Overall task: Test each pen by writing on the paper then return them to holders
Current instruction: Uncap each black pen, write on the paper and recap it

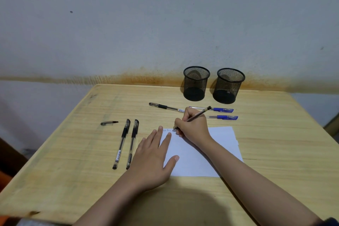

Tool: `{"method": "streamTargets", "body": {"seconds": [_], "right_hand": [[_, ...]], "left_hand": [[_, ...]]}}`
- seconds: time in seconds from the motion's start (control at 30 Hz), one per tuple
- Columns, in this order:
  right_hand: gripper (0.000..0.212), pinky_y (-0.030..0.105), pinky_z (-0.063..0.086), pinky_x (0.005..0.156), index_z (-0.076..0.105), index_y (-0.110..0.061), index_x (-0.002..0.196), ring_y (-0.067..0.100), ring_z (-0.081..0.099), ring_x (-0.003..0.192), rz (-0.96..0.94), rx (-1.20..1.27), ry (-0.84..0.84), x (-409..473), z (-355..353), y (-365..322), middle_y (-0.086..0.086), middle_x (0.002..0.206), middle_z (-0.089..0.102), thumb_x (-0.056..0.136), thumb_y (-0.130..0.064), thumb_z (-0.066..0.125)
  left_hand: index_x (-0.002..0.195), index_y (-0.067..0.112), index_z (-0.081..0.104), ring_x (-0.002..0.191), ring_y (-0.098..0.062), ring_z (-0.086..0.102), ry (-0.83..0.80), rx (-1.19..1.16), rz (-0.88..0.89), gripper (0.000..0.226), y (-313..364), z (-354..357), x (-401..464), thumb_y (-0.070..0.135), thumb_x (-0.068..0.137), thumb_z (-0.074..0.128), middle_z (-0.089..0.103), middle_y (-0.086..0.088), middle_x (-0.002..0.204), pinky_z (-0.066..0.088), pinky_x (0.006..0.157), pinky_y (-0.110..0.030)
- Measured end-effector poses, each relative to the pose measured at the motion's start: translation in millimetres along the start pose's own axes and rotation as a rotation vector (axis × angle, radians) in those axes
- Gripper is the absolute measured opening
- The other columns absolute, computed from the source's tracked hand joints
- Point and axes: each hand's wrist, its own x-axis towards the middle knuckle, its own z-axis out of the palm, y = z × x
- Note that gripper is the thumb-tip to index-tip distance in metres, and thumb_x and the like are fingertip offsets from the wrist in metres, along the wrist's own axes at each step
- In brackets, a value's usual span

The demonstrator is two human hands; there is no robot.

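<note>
- The right hand (pixel 192 126) has its fingers curled round a pen (pixel 197 116), tip down on the top left corner of the paper (pixel 211 152); the pen's barrel slants up and away past the knuckles; a short run of faint writing lies just left of the tip.
- The left hand (pixel 154 158) lies flat with fingers spread and straight, holding nothing, pressing the paper's left edge; its fingertips come close to the writing hand.
- Just left of the left hand lie two black pens (pixel 126 143), side by side and still capped; farther left, a loose cap (pixel 108 123) lies alone, probably from the pen in use.
- Just beyond the right hand lies another black pen (pixel 166 107); to that hand's right, two blue pens (pixel 222 113) lie one behind the other, partly hidden by the knuckles.
- Farther off, beyond the pens, stand two mesh holders (pixel 212 84), upright, side by side and apparently empty.
- Progress, as a judgement: early; one pen is being tested, only one short line shows on the paper, no pen is in a holder; five pens on the table remain to be tried, and all six to be returned.
</note>
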Motion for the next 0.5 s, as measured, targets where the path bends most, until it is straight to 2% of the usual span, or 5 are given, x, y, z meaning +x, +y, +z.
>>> {"method": "streamTargets", "body": {"seconds": [0.1,0.37,0.5], "right_hand": [[0.025,0.028,0.052,0.046,0.044,-0.006,0.064,0.023,0.063,0.047,-0.008,-0.005,0.02,-0.1,1.0,1.1,0.036,0.067,0.059,0.079,0.001,0.062],[0.025,0.027,0.053,0.045,0.045,-0.006,0.064,0.017,0.06,0.043,0.009,-0.013,0.035,0.2,0.5,1.9,0.032,0.065,0.058,0.079,0.001,0.063],[0.024,0.029,0.052,0.046,0.045,-0.006,0.064,0.019,0.06,0.043,0.024,0.016,0.052,1.0,0.7,2.8,0.022,0.059,0.055,0.079,0.002,0.062]], "left_hand": [[0.148,0.031,-0.006,0.144,-0.013,-0.016,0.003,0.004,0.0,0.081,-0.3,0.2,0.3,0.067,0.075,0.0,-0.02,0.004,0.157,-0.004,0.115,-0.036],[0.148,0.032,-0.007,0.144,-0.014,-0.016,-0.002,0.001,0.002,0.081,-0.6,0.2,0.2,0.067,0.075,-0.001,-0.02,0.004,0.157,-0.004,0.115,-0.036],[0.148,0.032,-0.007,0.144,-0.013,-0.016,-0.005,-0.003,0.0,0.082,-0.4,-0.1,0.0,0.067,0.074,-0.002,-0.02,0.004,0.157,-0.004,0.116,-0.037]]}}
